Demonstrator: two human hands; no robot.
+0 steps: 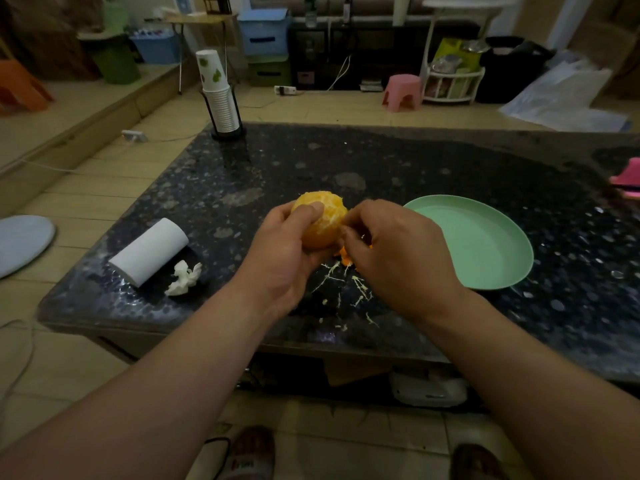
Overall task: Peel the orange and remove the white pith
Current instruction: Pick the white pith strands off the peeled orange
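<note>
Left hand [287, 251] has the orange [325, 220] cradled above the worktop [381, 161], fingers and thumb wrapped round it. The rind looks all but gone and pale segments show. Right hand [398, 254] comes in at the fruit's 3 o'clock side, fingertips bunched in a pinch on its flank; whether a thread is caught between them is too small to tell. Pith strands [332, 277] litter the worktop at 6 o'clock from the orange, with a peel scrap [343, 258] beside them. The green plate [485, 244] waits at 3 o'clock. This looks like the pith-picking stage. The smart play is to nip each thread near its root, draw it along the segment line rather than straight out, squeeze gently so no membrane bursts, and turn the fruit to expose fresh patches.
</note>
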